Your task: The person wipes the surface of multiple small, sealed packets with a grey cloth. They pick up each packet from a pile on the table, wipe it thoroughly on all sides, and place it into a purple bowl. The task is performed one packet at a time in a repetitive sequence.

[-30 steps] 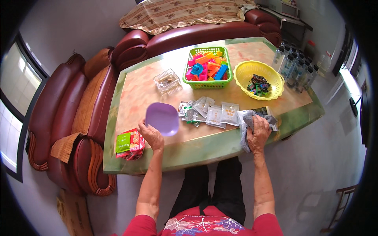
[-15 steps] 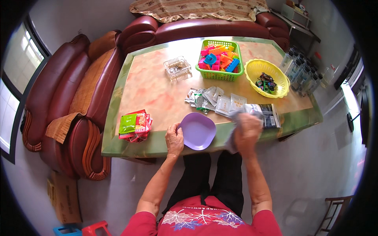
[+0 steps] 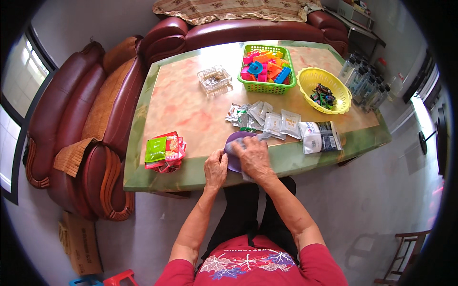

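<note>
A purple plate [image 3: 233, 165] is at the table's near edge, much of it hidden under my right hand. My left hand [image 3: 216, 168] is closed on the plate's left rim. On the plate's face my right hand [image 3: 255, 158] presses a grey cloth [image 3: 233, 145], blurred by motion. Parts of the cloth stick out around the fingers. Just beyond lie several silver sachets [image 3: 274, 125], and a white and black packet [image 3: 318, 138] sits to the right. Left of my hands is a stack of red packets [image 3: 177, 151] topped by a green one [image 3: 155, 149].
On the table [image 3: 176, 105] stand a green basket [image 3: 267, 87] of colourful toy blocks, a yellow bowl [image 3: 310, 78] with small dark objects, and a clear plastic box [image 3: 214, 80]. Several bottles [image 3: 365, 83] stand past the right edge. Red-brown sofas [image 3: 234, 35] line the far and left sides.
My right hand has moved left with the cloth, from near the white and black packet onto the plate. That packet is now uncovered. My left hand stays at the plate's rim.
</note>
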`<state>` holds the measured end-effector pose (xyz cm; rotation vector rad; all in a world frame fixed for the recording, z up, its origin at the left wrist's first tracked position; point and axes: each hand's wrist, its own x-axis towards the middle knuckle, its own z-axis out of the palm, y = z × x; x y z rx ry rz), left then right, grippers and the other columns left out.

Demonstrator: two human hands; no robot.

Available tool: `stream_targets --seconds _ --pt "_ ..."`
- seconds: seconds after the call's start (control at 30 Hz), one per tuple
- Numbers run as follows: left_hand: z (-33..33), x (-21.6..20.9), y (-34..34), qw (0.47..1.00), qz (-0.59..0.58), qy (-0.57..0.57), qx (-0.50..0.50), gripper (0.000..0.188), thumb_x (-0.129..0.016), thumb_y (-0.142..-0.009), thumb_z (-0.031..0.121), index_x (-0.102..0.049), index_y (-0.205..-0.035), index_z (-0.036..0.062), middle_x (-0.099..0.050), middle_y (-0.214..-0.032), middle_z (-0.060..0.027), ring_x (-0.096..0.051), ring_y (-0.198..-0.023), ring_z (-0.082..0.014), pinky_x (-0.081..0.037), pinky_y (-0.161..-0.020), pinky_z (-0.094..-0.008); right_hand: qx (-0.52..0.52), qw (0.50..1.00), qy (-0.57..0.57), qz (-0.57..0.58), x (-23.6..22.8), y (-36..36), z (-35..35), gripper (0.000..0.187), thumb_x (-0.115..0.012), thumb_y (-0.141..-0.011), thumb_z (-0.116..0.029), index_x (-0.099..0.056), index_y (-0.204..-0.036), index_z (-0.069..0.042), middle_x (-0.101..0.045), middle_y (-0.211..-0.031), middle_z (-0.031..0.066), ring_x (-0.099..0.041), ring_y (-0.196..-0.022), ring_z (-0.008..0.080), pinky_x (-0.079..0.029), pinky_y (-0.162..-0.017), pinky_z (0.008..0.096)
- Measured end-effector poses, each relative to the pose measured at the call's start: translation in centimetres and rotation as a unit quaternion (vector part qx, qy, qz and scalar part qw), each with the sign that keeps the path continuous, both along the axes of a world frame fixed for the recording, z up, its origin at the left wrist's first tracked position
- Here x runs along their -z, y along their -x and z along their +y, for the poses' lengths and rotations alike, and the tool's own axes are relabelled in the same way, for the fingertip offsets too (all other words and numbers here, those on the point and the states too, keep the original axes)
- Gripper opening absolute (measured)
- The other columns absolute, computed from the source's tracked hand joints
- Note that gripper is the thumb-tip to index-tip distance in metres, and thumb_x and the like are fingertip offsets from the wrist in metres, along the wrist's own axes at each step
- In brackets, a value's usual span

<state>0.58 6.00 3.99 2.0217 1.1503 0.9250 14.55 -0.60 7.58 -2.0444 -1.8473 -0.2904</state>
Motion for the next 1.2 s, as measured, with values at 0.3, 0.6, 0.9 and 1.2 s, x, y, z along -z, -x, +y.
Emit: stream_targets --seconds 0.3,0.6,0.9,1.2 --pt "-0.7 -0.5 -1.5 0.993 0.093 -0.022 -0.068 0.015 -0.055 -0.094 0.017 -0.056 -0.1 0.0034 -0.066 -0.094 -0.0198 -0.064 -0.086 -0.0401 -0.048 -0.073 -0.0498 -0.265 0.939 0.112 0.189 0.1 -4.5 -3.9 0.037 -0.068 -0.069 -0.011 -0.066 -0.106 -0.014 -0.061 -0.118 0.0017 -0.051 -0.114 0.0259 -0.038 -0.094 0.0421" --pt "0.1 -1.0 -3.3 0.903 -0.225 0.346 0.12 0.029 -0.056 -0.094 0.01 -0.056 -0.121 -0.0007 -0.063 -0.097 0.0 -0.057 -0.085 -0.0078 -0.049 -0.075 -0.0247 -0.277 0.925 0.027 0.257 1.5 -5.3 -5.4 0.04 -0.069 -0.064 -0.005 -0.068 -0.102 -0.014 -0.062 -0.112 0.0027 -0.055 -0.107 0.0267 -0.041 -0.092 0.0409" --pt "-0.9 0.0 -2.9 0.877 -0.299 0.358 0.117 0.032 -0.048 -0.099 0.011 -0.055 -0.129 0.0001 -0.065 -0.108 -0.0039 -0.06 -0.093 -0.0094 -0.05 -0.084 -0.0253 -0.028 0.979 -0.186 0.081 0.1 -0.9 0.6 0.029 -0.065 -0.075 -0.011 -0.064 -0.103 -0.017 -0.057 -0.104 0.0054 -0.054 -0.101 0.0271 -0.043 -0.079 0.0422" --pt "-1.5 2.1 -2.8 0.891 -0.34 0.3 0.032 0.027 -0.048 -0.101 0.012 -0.06 -0.12 -0.0031 -0.064 -0.099 -0.0014 -0.055 -0.086 -0.007 -0.047 -0.079 -0.0234 0.019 0.998 0.063 -0.018 0.0 -2.6 -3.7 0.017 -0.06 -0.079 -0.015 -0.063 -0.096 -0.014 -0.06 -0.103 0.0067 -0.056 -0.102 0.0273 -0.046 -0.077 0.0442"
